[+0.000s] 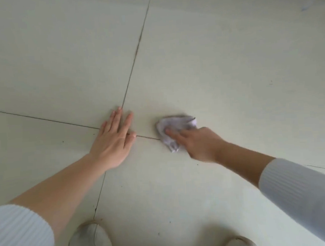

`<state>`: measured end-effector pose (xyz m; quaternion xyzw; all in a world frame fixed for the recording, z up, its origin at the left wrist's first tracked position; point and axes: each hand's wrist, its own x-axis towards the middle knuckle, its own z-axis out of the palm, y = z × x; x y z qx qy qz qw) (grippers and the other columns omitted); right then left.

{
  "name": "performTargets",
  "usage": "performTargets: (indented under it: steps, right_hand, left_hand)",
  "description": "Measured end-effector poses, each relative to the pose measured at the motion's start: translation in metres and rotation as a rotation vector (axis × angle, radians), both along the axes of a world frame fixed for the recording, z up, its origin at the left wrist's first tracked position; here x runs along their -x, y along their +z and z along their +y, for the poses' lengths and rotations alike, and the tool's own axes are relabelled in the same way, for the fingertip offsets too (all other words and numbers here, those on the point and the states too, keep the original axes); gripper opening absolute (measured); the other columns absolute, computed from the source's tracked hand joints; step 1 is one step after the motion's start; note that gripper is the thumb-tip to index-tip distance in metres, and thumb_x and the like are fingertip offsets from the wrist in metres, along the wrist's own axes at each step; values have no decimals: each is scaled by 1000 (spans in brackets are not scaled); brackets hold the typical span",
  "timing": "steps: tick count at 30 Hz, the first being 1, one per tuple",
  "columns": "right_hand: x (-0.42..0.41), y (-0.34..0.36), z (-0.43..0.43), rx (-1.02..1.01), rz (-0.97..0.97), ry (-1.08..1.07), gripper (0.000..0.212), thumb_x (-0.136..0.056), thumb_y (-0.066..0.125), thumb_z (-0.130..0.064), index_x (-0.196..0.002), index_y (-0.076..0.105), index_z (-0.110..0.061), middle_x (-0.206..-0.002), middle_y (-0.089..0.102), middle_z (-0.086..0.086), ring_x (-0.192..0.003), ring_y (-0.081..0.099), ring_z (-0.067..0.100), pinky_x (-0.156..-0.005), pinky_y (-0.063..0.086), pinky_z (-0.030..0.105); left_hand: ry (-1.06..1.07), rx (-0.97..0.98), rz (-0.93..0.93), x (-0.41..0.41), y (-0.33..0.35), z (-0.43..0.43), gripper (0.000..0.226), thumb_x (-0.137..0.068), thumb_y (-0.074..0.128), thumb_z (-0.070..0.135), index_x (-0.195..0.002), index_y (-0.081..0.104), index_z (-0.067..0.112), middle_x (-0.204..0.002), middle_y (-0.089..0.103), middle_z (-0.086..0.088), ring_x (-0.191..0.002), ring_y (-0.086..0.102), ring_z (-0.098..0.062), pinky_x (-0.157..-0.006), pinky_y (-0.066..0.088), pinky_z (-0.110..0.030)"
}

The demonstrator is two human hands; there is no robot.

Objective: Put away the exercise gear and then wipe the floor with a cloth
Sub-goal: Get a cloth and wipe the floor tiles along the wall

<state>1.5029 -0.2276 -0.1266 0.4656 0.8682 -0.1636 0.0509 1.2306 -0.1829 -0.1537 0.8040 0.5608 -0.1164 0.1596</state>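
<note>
My right hand point(200, 145) presses a crumpled cloth point(174, 130) down onto the floor point(220, 63), forefinger stretched out over the top of it and the other fingers curled behind, so my grip is pinning the cloth rather than pinching it. The cloth is small, pale lilac-grey, bunched into loose folds, with a darker streak along its far edge; its outline is smeared by blur, so I cannot make out weave or pattern. It lies just ahead of my right knuckles, its near corner touching the dark grout line point(44, 119) that runs across the pale tiles.

My left hand point(114, 139) lies flat, just beside the cloth but apart from it, fingers spread and palm down, holding nothing, over the crossing of two grout lines.

Both ribbed white sleeves point(19, 235) are pushed up and cut off by the frame. Below my arms, two pale shoes point(92, 241) show only in part. Something dark in the far right corner is too clipped to identify.
</note>
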Motion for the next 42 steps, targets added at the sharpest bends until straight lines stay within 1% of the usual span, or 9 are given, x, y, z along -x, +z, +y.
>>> performTargets:
  steps: [2, 5, 16, 22, 27, 31, 34, 37, 42]
  right_hand:
    - [-38, 3, 37, -4, -90, -386, 73, -89, 44, -8, -152, 11, -27, -119, 60, 14, -74, 58, 35, -58, 34, 32]
    - [-88, 2, 70, -65, -120, -824, 65, -92, 39, -6, -151, 20, -26, -110, 62, 21, -78, 59, 34, -64, 37, 32]
    - [-134, -14, 46, -116, -127, -1111, 63, -87, 41, -1, -147, 27, -14, -107, 61, 27, -98, 58, 42, -74, 39, 37]
    - [-95, -10, -33, -133, -109, -844, 61, -87, 50, -2, -145, 36, -9, -94, 67, 22, -66, 61, 35, -54, 35, 31]
    - [-14, -20, -134, -73, 38, -263, 96, -47, 80, -14, -134, 41, 1, -87, 70, 10, -45, 58, 29, -35, 38, 25]
    - [35, -7, -162, 93, 206, 209, 50, -80, 54, -9, -127, 49, 4, -77, 69, 9, -59, 63, 27, -54, 52, 34]
    - [20, -7, -125, 89, 212, 242, 47, -70, 66, -6, -116, 62, 4, -64, 63, 9, -45, 57, 25, -40, 37, 24]
    - [-20, -16, -61, -117, 5, -37, 79, -48, 81, -5, -124, 60, 2, -72, 68, 10, -38, 54, 28, -36, 17, 19]
    - [-46, -2, 29, -174, -114, -806, 60, -90, 41, -4, -148, 27, -11, -118, 62, 20, -76, 64, 32, -56, 32, 30]
  left_hand:
    - [-3, -3, -3, 2, -2, -1, 71, -85, -6, 59, -149, -17, 29, -156, -27, -4, -145, -22, -16, -118, -4, -37]
    - [38, -28, -30, -3, -8, -4, 68, -89, -3, 57, -150, -13, 28, -157, -25, -4, -145, -21, -18, -118, -4, -41]
    - [128, -114, -85, -22, -16, -10, 68, -93, 6, 49, -153, -1, 16, -159, -10, -16, -147, -11, -27, -117, -4, -44]
    - [-93, -140, -130, -62, -18, -9, 70, -94, 6, 43, -151, -1, 3, -160, -7, -11, -148, -9, -20, -120, -4, -38]
    - [-42, -169, -134, -103, -18, 1, 76, -91, 12, 45, -150, 7, -4, -159, 0, -18, -148, -3, -28, -119, 0, -44]
    - [-62, -148, -156, -98, -20, 4, 76, -92, 11, 47, -150, 3, -1, -160, -4, -15, -148, -8, -24, -119, -4, -41]
    - [-139, -138, -178, -84, -19, 10, 73, -93, 13, 47, -152, 5, 3, -160, -3, -12, -148, -6, -21, -119, -2, -38]
    - [-143, -171, -156, -57, -17, 18, 62, -96, 16, 44, -153, 11, 21, -161, 0, -13, -148, -3, -24, -119, 2, -41]
    - [146, -150, -70, -5, -11, 23, 64, -93, 9, 58, -152, 3, 33, -158, -6, -20, -147, -9, -31, -119, 2, -45]
